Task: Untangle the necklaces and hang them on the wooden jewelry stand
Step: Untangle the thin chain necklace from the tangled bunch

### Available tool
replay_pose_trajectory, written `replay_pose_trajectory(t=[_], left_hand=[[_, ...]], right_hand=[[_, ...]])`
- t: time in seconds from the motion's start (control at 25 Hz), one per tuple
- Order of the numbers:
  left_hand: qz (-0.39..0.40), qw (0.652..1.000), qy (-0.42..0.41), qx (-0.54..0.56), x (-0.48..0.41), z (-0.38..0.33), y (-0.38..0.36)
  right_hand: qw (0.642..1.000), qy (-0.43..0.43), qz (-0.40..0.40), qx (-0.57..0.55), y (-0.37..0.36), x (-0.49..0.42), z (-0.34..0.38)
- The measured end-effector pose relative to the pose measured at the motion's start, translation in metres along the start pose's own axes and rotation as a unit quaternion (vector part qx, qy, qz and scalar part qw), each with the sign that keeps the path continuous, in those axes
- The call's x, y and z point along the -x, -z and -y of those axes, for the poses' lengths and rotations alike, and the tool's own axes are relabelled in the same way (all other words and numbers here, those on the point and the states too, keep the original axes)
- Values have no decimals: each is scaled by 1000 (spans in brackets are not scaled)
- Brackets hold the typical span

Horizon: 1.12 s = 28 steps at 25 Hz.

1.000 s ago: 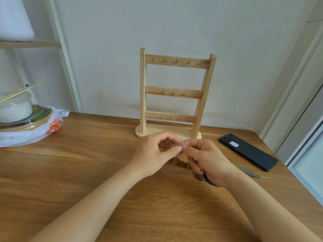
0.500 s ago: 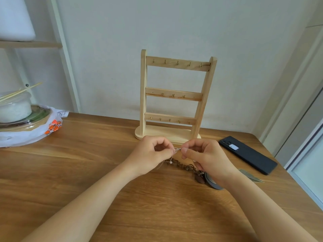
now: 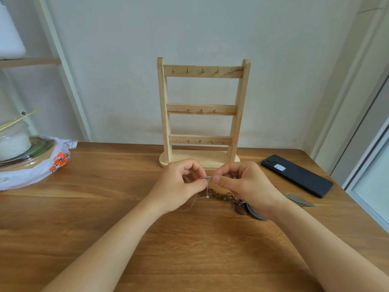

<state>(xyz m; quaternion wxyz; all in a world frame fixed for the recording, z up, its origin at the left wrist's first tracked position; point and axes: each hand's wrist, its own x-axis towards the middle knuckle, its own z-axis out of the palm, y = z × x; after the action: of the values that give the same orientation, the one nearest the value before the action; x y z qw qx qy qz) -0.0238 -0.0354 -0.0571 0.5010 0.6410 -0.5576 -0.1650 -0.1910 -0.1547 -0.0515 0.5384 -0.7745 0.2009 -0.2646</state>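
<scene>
A wooden jewelry stand with three hooked bars stands at the back of the table, and all its hooks are bare. Just in front of its base, my left hand and my right hand pinch a thin pale necklace between thumb and forefinger, fingertips almost touching. The thin cord droops to the table below my left hand. A brown braided necklace lies under my right hand, ending in dark pendants. My right wrist hides part of them.
A black phone lies on the wooden table at the right, with a metal leaf-shaped piece beside it. A plastic-wrapped bowl with a jar and chopsticks sits at the left edge. A shelf frame stands behind it.
Both hands have moved slightly apart and lowered toward the table, drawing the thin cord between them. More of the braided necklace and pendants now shows under my right hand.
</scene>
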Motion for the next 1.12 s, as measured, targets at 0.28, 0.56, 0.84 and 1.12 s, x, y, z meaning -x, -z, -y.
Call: replay_pose_trajectory(t=[0.28, 0.56, 0.84, 1.12], left_hand=[[-91, 991, -75, -55, 4, -9, -2], [-25, 998, -21, 55, 5, -11, -2], [-126, 977, -131, -108, 2, -6, -1], [-39, 999, -11, -14, 3, -11, -2]], right_hand=[[999, 12, -27, 23, -3, 1, 0], [989, 74, -103, 80, -8, 4, 0], [962, 148, -141, 183, -11, 4, -2], [955, 178, -137, 195, -14, 4, -5]])
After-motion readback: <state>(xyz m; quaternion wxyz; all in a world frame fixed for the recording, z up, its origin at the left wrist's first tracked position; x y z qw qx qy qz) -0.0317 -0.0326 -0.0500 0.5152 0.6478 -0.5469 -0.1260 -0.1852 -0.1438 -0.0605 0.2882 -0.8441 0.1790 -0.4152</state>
